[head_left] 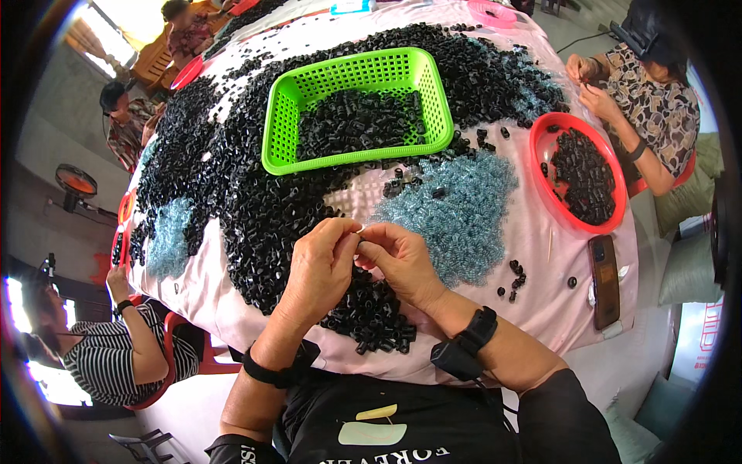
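My left hand [321,267] and my right hand [398,259] meet fingertip to fingertip above the table's near edge. Between them they pinch a tiny pale piece [360,230], too small to tell its kind. Under and around my hands lies a heap of small black tube-like parts [255,209]. To the right of my right hand is a pile of pale blue coiled springs [464,213]. A black strap with a small box is on each wrist.
A green plastic basket [359,73] holding black parts stands at the table's middle. A red round tray [614,224] with black parts and a dark phone [604,280] lie at the right. Other people sit around the pink-covered table [541,301], one at the right working with both hands.
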`<state>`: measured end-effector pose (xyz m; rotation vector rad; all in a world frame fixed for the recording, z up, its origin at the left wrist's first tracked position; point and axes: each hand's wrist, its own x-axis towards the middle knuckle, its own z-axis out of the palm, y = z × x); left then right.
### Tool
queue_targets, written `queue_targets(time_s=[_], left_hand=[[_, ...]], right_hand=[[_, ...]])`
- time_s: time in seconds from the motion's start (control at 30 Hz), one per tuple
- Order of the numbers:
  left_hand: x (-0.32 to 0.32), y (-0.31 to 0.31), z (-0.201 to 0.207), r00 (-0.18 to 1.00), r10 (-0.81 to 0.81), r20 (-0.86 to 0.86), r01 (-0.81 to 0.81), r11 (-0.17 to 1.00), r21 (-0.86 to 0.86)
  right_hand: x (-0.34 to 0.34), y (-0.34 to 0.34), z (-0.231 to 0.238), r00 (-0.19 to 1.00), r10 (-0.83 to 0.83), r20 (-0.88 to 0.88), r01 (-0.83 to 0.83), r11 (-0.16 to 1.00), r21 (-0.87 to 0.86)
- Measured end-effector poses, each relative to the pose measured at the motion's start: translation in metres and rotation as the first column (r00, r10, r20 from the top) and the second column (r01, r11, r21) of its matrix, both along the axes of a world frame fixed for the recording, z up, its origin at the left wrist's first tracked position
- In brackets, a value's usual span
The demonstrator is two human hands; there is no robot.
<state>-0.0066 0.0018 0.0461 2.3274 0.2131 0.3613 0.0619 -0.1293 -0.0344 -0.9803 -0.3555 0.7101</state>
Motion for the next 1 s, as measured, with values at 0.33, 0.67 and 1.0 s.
queue_targets(time_s=[0.33, 0.67, 1.0], left_hand=[[-0.002, -0.002, -0.006, 0.991, -0.019, 0.136, 0.000, 0.990, 0.138], [0.001, 0.014, -0.004, 0.988, 0.063, 0.144, -0.073, 0.995, 0.069], [0.002, 0.001, -0.006, 0.981, -0.032, 0.193, 0.015, 0.996, 0.085]], right_hand=[[0.001, -0.003, 0.009, 0.999, 0.032, 0.037, -0.029, 0.996, -0.085], [0.002, -0.004, 0.007, 0.991, 0.128, -0.041, -0.130, 0.989, -0.069], [0.009, -0.006, -0.004, 0.983, 0.179, -0.039, -0.181, 0.983, -0.036]])
